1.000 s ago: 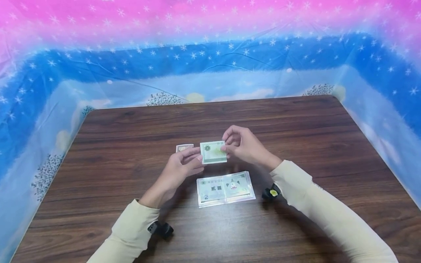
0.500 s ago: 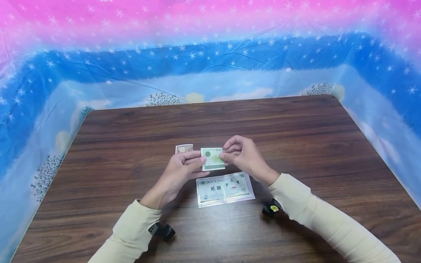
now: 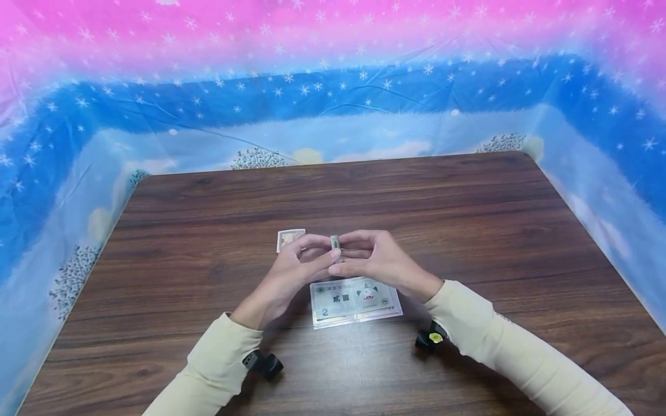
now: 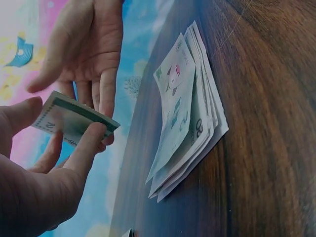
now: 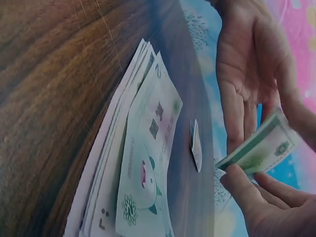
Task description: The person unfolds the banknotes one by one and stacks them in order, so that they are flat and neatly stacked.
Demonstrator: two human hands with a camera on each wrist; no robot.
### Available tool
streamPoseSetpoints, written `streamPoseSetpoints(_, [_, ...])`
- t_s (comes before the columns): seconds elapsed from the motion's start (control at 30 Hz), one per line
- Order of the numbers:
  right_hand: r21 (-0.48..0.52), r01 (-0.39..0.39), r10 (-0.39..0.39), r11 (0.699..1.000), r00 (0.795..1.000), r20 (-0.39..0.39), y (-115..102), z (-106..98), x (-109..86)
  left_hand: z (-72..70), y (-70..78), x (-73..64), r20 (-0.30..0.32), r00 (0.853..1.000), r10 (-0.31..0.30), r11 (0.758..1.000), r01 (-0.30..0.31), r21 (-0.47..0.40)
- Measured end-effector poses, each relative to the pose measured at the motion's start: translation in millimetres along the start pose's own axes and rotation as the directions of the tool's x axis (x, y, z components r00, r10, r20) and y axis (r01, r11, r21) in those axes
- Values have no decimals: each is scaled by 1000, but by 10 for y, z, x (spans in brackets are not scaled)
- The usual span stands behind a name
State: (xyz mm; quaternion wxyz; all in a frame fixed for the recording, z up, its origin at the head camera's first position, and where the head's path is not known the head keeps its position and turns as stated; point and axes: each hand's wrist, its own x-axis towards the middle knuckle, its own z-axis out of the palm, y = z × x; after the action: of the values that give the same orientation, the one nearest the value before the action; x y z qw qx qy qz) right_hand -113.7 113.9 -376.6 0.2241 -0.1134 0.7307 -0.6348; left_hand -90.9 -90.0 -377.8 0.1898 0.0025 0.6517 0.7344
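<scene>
A small folded green banknote (image 3: 335, 242) is held up between both hands, seen nearly edge-on in the head view and broadside in the wrist views. My left hand (image 3: 291, 268) pinches it between thumb and fingers. My right hand (image 3: 387, 263) has its curled fingers against the note's other side and lower edge, while its thumb stands off a little in the left wrist view. Below the hands a stack of banknotes (image 3: 356, 303) lies flat, its top note green with a "2" and a cartoon face. My hands partly hide the stack's far edge.
Beyond my left hand lies a small brownish folded note (image 3: 290, 237) on the dark wooden table (image 3: 468, 202). A snowflake-patterned curtain (image 3: 322, 86) in pink and blue hangs along the table's back and sides. Black cameras (image 3: 267, 365) are strapped at both wrists.
The held banknote has gone from facing the head camera as a wide rectangle to a narrow edge-on strip. Both hands have come closer together; the right has moved down. The stack has not moved.
</scene>
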Motion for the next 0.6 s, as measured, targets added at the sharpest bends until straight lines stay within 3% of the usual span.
streamPoseSetpoints(0.37, [55,24,-28,998,997,72,-35,-55,-104,-53,-5,-30,29,999,19,999,-20,34])
streamPoseSetpoints(0.6, [44,-5,6,999,1000,-20,-40,-132,-168,-81,14,-68,15,999,37,998,-38,57])
